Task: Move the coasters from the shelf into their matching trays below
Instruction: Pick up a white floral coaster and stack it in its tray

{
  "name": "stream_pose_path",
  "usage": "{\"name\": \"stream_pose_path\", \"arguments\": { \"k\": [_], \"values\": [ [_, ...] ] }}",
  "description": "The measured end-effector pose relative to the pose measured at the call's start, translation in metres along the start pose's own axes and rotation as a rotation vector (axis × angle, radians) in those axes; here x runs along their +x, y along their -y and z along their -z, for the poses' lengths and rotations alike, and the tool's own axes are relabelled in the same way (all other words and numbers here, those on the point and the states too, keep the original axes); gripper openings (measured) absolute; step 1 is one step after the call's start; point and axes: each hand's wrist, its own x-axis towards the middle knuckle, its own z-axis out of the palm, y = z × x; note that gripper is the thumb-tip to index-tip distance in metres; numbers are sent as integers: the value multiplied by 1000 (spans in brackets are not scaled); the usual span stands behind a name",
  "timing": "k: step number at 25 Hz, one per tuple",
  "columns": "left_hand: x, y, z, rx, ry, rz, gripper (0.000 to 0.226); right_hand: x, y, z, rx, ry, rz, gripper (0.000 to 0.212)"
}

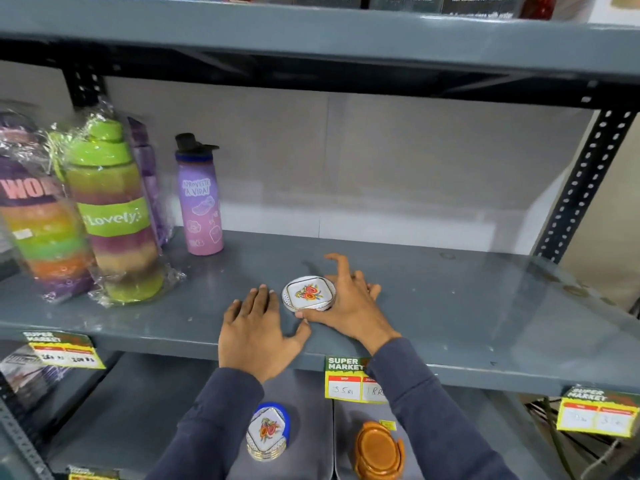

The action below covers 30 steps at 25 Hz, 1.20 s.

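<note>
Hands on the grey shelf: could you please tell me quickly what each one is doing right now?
Left hand: open, flat on the grey metal shelf, holding nothing.
Right hand: closed around the round white floral coaster.

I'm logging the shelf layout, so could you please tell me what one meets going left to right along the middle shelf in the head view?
Wrapped purple bottle → wrapped green bottle → purple bottle with black cap → left hand → floral coaster → right hand, touching the coaster's edge.
</note>
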Motion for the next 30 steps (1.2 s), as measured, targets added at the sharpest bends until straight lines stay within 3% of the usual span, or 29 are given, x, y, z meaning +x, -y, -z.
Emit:
{"name": "stream_pose_path", "arguments": {
  "k": [6,11,14,23,27,30],
  "values": [
    [3,5,-5,-2,25,-26,79,-29,24,35,160,-361,104,108],
    [10,8,-7,9,94,-47,77,-69,55,97,110,-754,296,109],
    [13,8,-5,24,123,-61,75,-94,71,126,103,-844,386,108],
    [11,11,3,88,92,-82,75,-118,67,110,198,-671,326,106],
    [7,18,8,71,210,-133,95,-148,56,63,418,-517,347,102],
    [13,19,3,23,228,-105,82,-181,37,10,495,-386,284,99]
  ]
}}
